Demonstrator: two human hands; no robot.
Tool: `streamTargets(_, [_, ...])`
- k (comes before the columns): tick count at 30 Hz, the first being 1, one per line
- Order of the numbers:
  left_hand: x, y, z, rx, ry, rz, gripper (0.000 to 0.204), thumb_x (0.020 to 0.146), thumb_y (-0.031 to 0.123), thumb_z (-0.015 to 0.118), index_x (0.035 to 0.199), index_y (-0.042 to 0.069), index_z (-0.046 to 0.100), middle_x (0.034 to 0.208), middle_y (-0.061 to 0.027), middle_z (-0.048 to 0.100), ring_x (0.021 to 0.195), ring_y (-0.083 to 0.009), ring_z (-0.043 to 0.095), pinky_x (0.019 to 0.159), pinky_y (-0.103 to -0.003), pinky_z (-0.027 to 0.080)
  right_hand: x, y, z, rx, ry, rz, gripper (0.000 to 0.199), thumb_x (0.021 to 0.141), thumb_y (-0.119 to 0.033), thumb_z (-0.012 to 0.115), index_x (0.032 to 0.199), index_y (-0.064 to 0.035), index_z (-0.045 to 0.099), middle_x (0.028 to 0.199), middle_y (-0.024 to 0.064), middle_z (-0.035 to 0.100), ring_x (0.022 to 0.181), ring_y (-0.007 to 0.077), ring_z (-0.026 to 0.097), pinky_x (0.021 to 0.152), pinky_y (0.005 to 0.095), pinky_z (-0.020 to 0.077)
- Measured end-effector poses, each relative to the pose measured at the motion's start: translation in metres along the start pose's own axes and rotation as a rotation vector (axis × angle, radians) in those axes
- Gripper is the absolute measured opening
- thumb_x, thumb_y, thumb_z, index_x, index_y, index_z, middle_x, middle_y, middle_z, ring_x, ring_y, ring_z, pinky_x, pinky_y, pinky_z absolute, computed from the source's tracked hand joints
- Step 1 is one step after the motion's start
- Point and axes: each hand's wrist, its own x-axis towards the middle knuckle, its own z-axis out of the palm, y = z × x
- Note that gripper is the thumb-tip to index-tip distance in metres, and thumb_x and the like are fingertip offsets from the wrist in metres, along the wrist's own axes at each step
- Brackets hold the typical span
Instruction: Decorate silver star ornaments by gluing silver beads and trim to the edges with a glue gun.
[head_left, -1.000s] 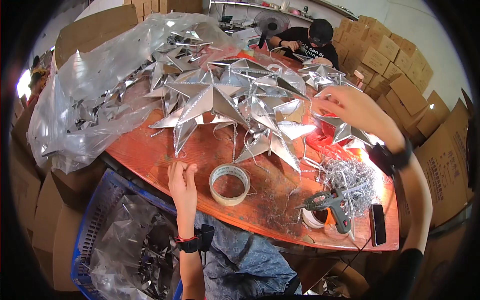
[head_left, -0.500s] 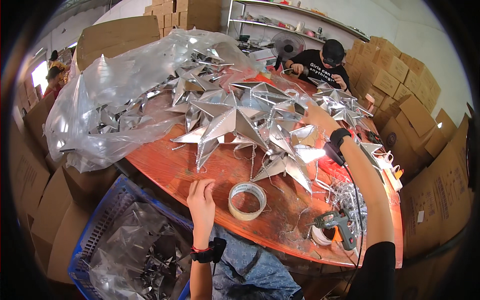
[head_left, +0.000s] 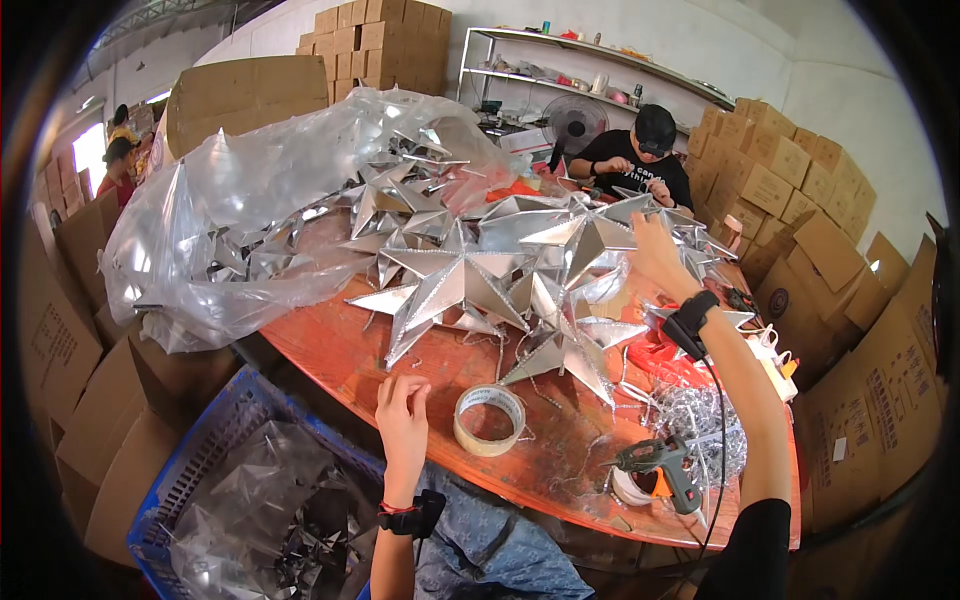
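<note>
My right hand (head_left: 662,258) reaches over the pile, its fingers closed at a point of a silver star (head_left: 583,238) with beaded edges. The fingertips are partly hidden there. Just above the table's near edge, my left hand (head_left: 402,415) has its fingers curled together; whatever they may pinch is hidden. Beyond it lies a larger silver star (head_left: 462,280), and a roll of tape (head_left: 462,430) sits to its right. Another star (head_left: 570,352) leans below the one at my right hand.
A glue gun (head_left: 660,468) rests by tangled silver tinsel (head_left: 700,425) on the red table (head_left: 330,340). Clear plastic (head_left: 200,245) wraps more stars at left. A blue basket (head_left: 215,440) stands below. Across the table a person (head_left: 640,165) works; cartons (head_left: 790,170) are stacked at right.
My right hand has shifted slightly, and the star by it is now tilted up, facing me more. My left hand stays nearly in place. The view has tipped slightly upward.
</note>
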Motion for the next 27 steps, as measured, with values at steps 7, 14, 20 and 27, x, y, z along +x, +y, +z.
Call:
streamTargets(7, [-0.001,0.002,0.001,0.052,0.009,-0.018,0.008,0.089,0.007,0.047,0.093,0.0,0.05,0.074,-0.0133,0.051,0.061,-0.0219,0.051,0.057,-0.033,0.041,-0.027,0.017,-0.053,0.028,0.312,-0.138,0.042,0.064,0.001,0.063,0.1,-0.008,0.044,0.095,0.013,0.041,0.09,0.0319,0.05,0.067,0.0399,0.0471])
streamTargets(14, [0.001,0.013,-0.018,-0.13,0.025,-0.047,0.025,0.088,0.005,0.048,0.113,0.005,0.048,0.103,-0.0119,0.046,0.086,-0.0199,0.049,0.069,-0.031,0.044,-0.066,-0.013,-0.109,0.162,0.355,-0.188,0.054,0.063,0.005,0.06,0.111,-0.0115,0.043,0.1,0.0111,0.041,0.089,0.0314,0.051,0.067,0.0387,0.0461])
streamTargets(20, [-0.005,0.097,-0.045,0.147,0.063,0.215,0.07,0.071,0.016,0.071,0.13,0.004,0.035,0.128,-0.0151,0.035,0.119,-0.0309,0.034,0.095,-0.041,0.032,-0.108,-0.053,-0.149,0.303,0.293,-0.269,0.056,0.064,0.007,0.059,0.115,-0.0116,0.044,0.101,0.0105,0.042,0.087,0.0286,0.052,0.068,0.0373,0.0453])
streamTargets(27, [0.004,0.146,-0.066,0.477,-0.095,0.28,0.087,0.067,0.032,0.073,0.133,-0.001,0.027,0.122,-0.0181,0.043,0.11,-0.0339,0.042,0.095,-0.043,0.031,-0.139,-0.093,-0.151,0.262,0.338,-0.49,0.062,0.061,0.01,0.056,0.119,-0.01,0.049,0.096,0.0079,0.044,0.079,0.0243,0.052,0.064,0.0344,0.0454])
